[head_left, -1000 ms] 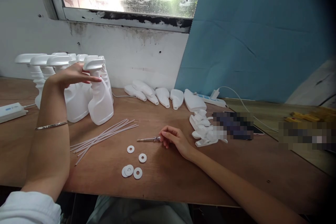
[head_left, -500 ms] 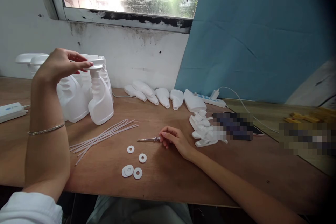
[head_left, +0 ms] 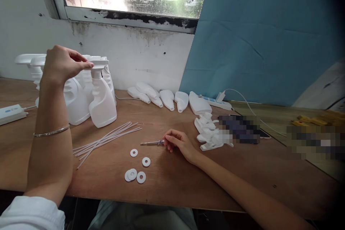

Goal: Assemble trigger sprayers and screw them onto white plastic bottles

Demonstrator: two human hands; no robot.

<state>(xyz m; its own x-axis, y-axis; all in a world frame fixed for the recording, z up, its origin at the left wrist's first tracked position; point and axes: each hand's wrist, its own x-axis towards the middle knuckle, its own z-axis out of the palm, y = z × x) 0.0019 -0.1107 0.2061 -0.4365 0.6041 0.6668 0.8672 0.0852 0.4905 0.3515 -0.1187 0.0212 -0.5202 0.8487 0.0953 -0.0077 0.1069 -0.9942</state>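
On the left, my left hand (head_left: pixel 63 64) pinches the back of the spray head on a white spray bottle (head_left: pixel 101 106). This bottle stands upright on the table, in front of other white spray bottles (head_left: pixel 77 102) that my left arm partly hides. My right hand (head_left: pixel 178 143) rests on the tabletop near the middle, its fingers closed round the handle of a small screwdriver (head_left: pixel 151 143) whose shaft points left. Several white ring washers (head_left: pixel 146 161) lie below the screwdriver, two of them overlapping. Between the washers and the bottle is a loose bundle of thin white tubes (head_left: pixel 107 139).
Headless white bottles (head_left: pixel 167 100) lie along the wall. White spray heads (head_left: pixel 211 134) are piled right of my right hand, beside a blurred dark phone (head_left: pixel 241 129). Power strips (head_left: pixel 215 102) sit at the back right and far left (head_left: pixel 12 114). A cable (head_left: pixel 250 106) trails rightward.
My left hand has turned slightly more upright at the wrist, still on the spray head. The bottle has shifted very slightly left. My right hand and the screwdriver have stayed put.
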